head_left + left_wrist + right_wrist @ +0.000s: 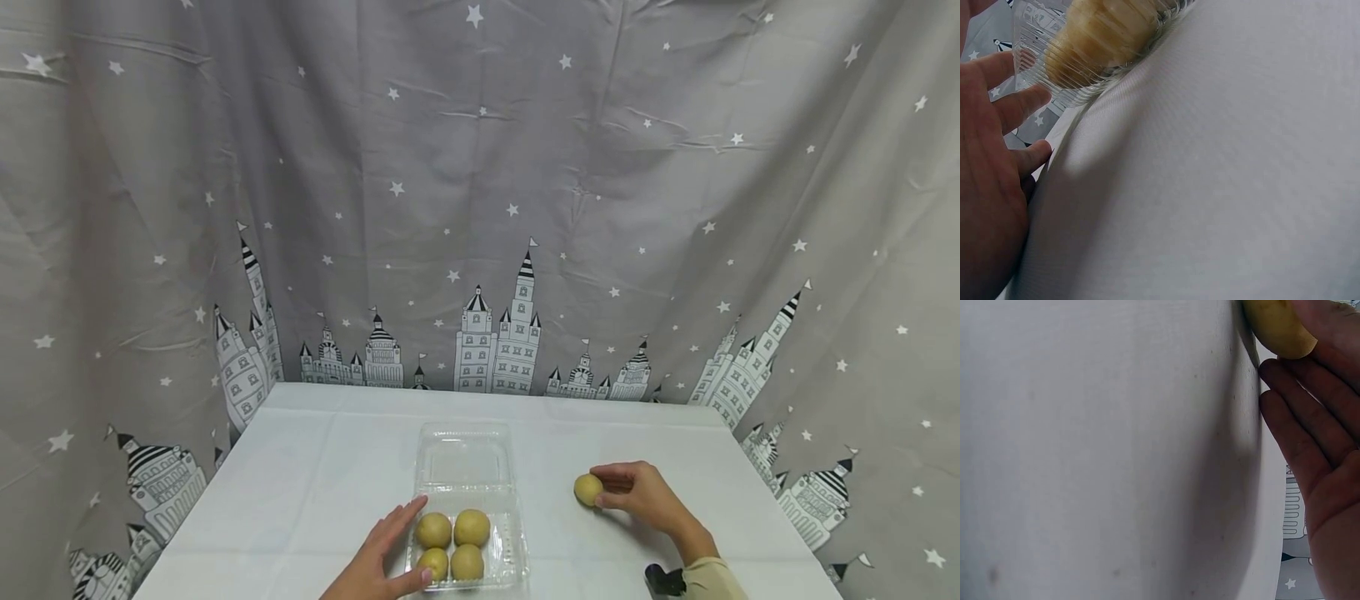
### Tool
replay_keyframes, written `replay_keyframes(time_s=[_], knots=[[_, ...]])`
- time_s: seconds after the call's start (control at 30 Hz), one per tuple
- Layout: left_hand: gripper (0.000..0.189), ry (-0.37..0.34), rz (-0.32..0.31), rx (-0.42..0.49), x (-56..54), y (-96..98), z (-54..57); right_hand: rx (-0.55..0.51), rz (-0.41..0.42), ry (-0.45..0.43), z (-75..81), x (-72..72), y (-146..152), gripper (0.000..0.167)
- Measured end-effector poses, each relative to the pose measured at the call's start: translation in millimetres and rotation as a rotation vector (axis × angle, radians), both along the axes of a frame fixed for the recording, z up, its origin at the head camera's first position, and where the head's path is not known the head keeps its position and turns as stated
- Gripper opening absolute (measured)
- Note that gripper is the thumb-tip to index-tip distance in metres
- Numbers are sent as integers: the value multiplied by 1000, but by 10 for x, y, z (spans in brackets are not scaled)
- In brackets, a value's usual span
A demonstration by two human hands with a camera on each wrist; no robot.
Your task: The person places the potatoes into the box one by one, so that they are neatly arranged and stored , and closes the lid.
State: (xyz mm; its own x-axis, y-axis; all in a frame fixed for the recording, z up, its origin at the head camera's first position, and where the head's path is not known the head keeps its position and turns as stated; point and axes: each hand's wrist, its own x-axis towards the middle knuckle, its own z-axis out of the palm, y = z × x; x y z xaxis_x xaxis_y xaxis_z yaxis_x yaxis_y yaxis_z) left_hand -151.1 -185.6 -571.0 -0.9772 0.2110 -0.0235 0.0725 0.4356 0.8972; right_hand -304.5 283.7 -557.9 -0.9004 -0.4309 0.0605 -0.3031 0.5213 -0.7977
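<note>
My right hand (637,493) pinches a round yellow fruit (588,489) between thumb and fingers, low over the right part of the table. In the right wrist view this fruit (1280,328) shows smooth skin with faint brown marks, partly covered by the thumb. A clear plastic clamshell box (512,546) lies with its lid (463,454) folded back, away from me. Several similar yellow fruits (472,527) sit inside in two rows. Around the box's near left corner is my left hand (378,554), its fingers spread along the left side and its thumb at the front edge.
A white cloth (322,467) covers the table. Behind it hangs a grey curtain (480,167) printed with stars and castles. A black wrist-worn device (664,580) shows at the right sleeve (712,578).
</note>
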Motion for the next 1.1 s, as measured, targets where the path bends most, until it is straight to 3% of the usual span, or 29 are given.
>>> replay_keyframes(time_s=[0.7,1.1], knots=[[92,15,1,-10,9,21,40,-47,-31,-9,53,97,-95,45],[92,7,3,-9,20,12,23,-97,-24,21,182,277,-214,46]])
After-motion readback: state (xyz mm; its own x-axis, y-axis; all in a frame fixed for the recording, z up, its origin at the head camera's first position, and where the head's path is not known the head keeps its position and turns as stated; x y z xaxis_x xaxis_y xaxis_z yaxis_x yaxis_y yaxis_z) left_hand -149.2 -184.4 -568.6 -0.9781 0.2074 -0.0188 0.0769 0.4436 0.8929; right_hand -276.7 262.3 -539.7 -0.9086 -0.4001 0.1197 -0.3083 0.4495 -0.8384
